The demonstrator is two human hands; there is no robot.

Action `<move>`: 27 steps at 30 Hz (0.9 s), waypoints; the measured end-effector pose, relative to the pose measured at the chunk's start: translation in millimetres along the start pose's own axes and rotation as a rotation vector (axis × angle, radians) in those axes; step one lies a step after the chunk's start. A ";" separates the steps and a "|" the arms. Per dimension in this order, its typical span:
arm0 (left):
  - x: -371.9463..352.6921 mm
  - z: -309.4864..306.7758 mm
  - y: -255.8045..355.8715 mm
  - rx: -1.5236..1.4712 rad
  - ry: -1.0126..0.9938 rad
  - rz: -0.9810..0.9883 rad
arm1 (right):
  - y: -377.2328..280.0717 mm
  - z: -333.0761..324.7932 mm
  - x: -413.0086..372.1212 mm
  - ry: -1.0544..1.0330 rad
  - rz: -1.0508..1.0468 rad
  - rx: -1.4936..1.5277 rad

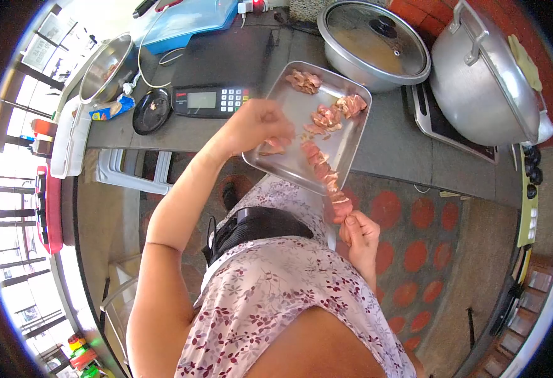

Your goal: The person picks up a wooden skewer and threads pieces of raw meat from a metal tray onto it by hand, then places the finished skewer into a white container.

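Observation:
A metal tray (361,135) juts over the front edge of the counter and holds several clumps of raw sliced meat (304,80). My right hand (361,238), closed in a pinch, grips the near end of a skewer of raw meat (319,165). The skewer lies slanted across the tray's near rim, its far part inside. My left hand (260,129) hovers over the tray's left side with curled fingers, slightly blurred; I cannot tell what is in them. Just below those fingers lies a loose meat piece (274,147).
Left of the tray stand a digital scale (204,101), a small black dish (152,112) and a steel bowl (107,69). A lidded pot (377,47) stands behind it. At the right, a large metal pot (484,82) sits on a cooktop (424,113). A plastic stool (135,173) is below the counter.

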State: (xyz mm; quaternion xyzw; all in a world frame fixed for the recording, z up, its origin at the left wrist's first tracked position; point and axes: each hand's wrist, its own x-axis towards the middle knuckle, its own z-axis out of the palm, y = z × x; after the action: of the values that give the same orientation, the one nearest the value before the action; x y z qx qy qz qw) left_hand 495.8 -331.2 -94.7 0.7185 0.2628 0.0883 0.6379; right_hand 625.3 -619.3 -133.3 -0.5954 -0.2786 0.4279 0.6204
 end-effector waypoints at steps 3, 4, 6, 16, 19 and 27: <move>3.0 1.8 -2.8 -0.269 0.016 -0.107 | -2.8 1.0 -0.4 -0.013 -0.013 -0.068; 2.8 2.7 -2.4 -0.270 0.021 -0.106 | -3.7 2.4 -1.0 -0.018 -0.014 -0.070; 3.7 5.2 -0.8 -0.469 0.053 -0.249 | -5.4 4.1 -1.8 -0.007 -0.044 -0.127; 8.2 9.7 -15.7 -0.462 0.089 -0.104 | -8.8 4.3 -2.6 0.016 -0.027 -0.158; 8.4 9.9 -14.2 -0.373 0.121 -0.103 | -8.6 3.5 -2.4 0.022 -0.047 -0.133; 5.1 12.1 -7.5 -0.352 0.059 -0.089 | -6.7 1.8 -1.2 0.016 -0.016 -0.146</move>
State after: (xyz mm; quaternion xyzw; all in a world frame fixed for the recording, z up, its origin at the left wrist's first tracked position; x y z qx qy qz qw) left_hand 503.7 -338.9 -105.1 0.5803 0.2935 0.1258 0.7492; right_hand 624.5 -618.9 -126.3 -0.6401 -0.3089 0.3966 0.5810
